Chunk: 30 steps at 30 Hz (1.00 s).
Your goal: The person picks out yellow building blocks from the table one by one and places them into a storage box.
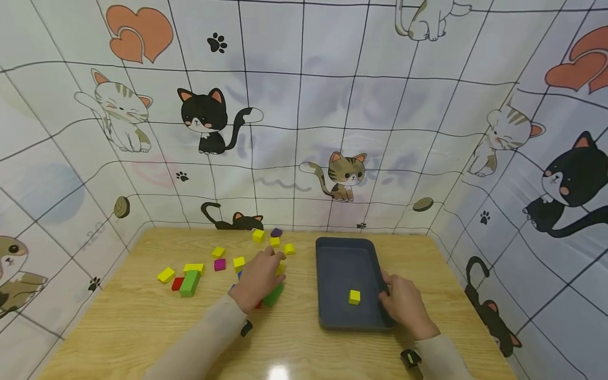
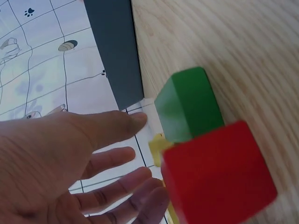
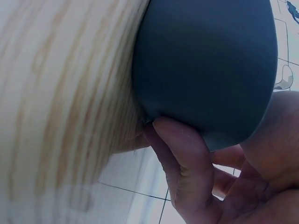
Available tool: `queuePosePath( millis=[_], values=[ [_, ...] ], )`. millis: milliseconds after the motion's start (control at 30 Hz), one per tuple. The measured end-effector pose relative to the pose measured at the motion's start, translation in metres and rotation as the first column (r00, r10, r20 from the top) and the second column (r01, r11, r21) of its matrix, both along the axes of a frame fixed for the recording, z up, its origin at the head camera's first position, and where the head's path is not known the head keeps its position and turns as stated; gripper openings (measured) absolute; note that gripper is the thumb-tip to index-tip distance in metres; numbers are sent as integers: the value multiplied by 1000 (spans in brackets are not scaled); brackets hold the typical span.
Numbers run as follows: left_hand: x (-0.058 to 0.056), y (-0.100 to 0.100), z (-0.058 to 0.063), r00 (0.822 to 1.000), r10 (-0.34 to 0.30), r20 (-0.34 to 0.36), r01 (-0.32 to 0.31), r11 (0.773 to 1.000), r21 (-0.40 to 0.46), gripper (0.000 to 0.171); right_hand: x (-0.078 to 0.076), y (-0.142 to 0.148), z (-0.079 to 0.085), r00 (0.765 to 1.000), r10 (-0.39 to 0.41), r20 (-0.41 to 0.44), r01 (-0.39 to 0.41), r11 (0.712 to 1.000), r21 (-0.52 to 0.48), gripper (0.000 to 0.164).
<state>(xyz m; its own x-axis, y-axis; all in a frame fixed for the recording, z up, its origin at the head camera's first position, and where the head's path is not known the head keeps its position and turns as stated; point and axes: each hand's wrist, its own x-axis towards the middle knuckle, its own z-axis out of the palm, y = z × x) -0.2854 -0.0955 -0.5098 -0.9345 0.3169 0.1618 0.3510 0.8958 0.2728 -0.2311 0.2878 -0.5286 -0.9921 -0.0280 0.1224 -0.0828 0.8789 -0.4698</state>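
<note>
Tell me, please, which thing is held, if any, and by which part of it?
The right hand grips the dark grey tray by its right side wall. The left hand appears to hold nothing.

Your table (image 1: 304,345): wood-grained, glossy at 6 o'clock | your tray (image 1: 337,264): smooth, matt | blocks (image 1: 219,264), tray's 9 o'clock: smooth, low-sheen

1. Head view: bright, fairly even light, shadows faint and soft, a small white glare spot on the bench (image 1: 304,353) near the bottom edge
2. Wall (image 1: 328,100) looks stretched towards the frame's sides
3. Left wrist: red block (image 2: 219,172) soft in focus, pale sheen on green block (image 2: 187,107)
4. Right wrist: bluish cast, tray (image 3: 201,70) dim, wood grain blurred
</note>
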Motion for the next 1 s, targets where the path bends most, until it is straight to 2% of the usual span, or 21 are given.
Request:
queuePosePath(
  millis=[300, 633, 1000],
  values=[
    [-4, 6, -3, 998, 53, 16, -52, 998, -45, 35, -1, -2, 1, 1000, -9, 1, 9, 1000, 6, 63],
    [-6, 10, -9, 996, 45, 83, -40, 997, -66, 33, -1, -1, 0, 1000, -19, 6, 19, 1000, -1, 62],
    [-8, 14, -10, 994, 84, 77, -81, 996, -42, 31, 0, 1, -2, 1000, -16, -3, 16, 1000, 3, 62]
  ],
)
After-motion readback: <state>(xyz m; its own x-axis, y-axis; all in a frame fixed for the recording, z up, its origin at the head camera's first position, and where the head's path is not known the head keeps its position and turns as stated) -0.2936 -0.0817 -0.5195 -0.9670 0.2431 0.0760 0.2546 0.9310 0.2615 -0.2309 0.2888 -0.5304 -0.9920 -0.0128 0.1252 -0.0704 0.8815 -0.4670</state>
